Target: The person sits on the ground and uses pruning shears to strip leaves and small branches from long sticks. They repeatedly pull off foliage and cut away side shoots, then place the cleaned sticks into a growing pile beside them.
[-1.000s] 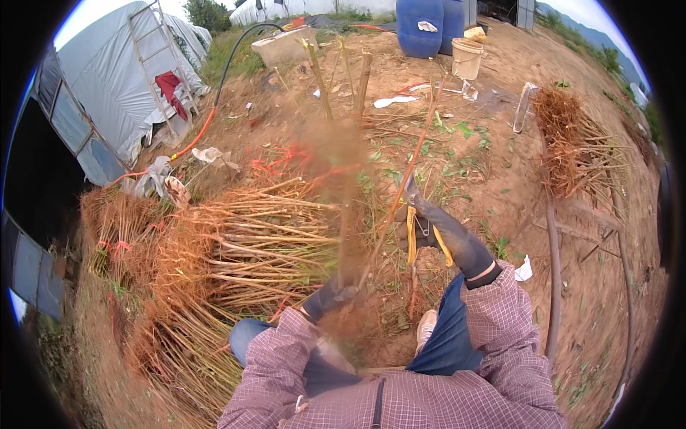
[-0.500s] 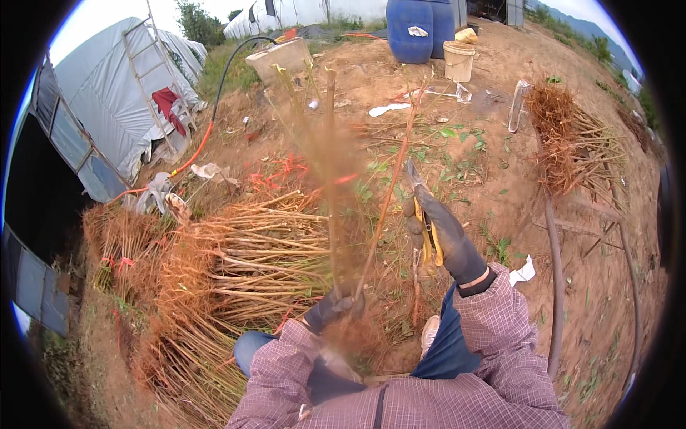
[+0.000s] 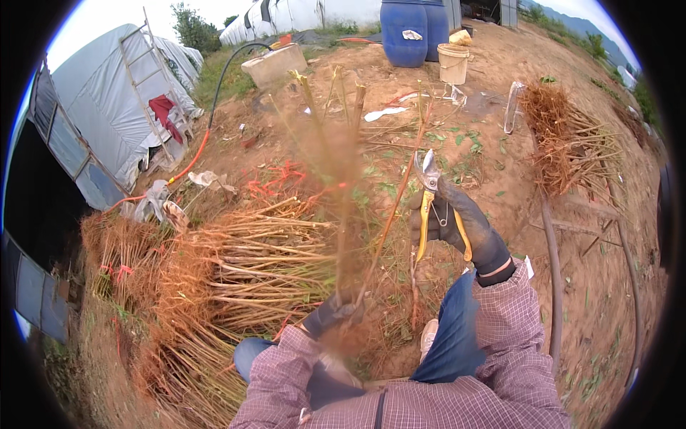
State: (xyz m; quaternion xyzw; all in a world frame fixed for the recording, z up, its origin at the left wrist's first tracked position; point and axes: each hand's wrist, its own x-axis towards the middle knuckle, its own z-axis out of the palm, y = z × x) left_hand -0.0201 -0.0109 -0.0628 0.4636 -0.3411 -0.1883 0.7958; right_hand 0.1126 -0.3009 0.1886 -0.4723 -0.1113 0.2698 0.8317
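Observation:
My left hand (image 3: 330, 314), in a dark glove, grips a bunch of thin reddish seedling stems (image 3: 341, 186) near their base and holds them upright and close to the camera, so they look blurred. My right hand (image 3: 457, 225), also gloved, holds yellow-handled pruning shears (image 3: 429, 196) with the blades pointing up, just right of one slanting stem. A large pile of cut seedlings with orange roots (image 3: 214, 279) lies on the ground at my left. My knees in blue trousers show below.
A second seedling bundle (image 3: 564, 143) lies at the right. A dark hose (image 3: 554, 286) runs along the ground at right. Blue barrels (image 3: 414, 32), a bucket (image 3: 454, 63), a trough (image 3: 275, 64), a ladder (image 3: 161, 93) against a greenhouse tunnel stand behind.
The shears hand has risen slightly and moved nearer the held stems. The camera tilted, so the far ground shifted down in view.

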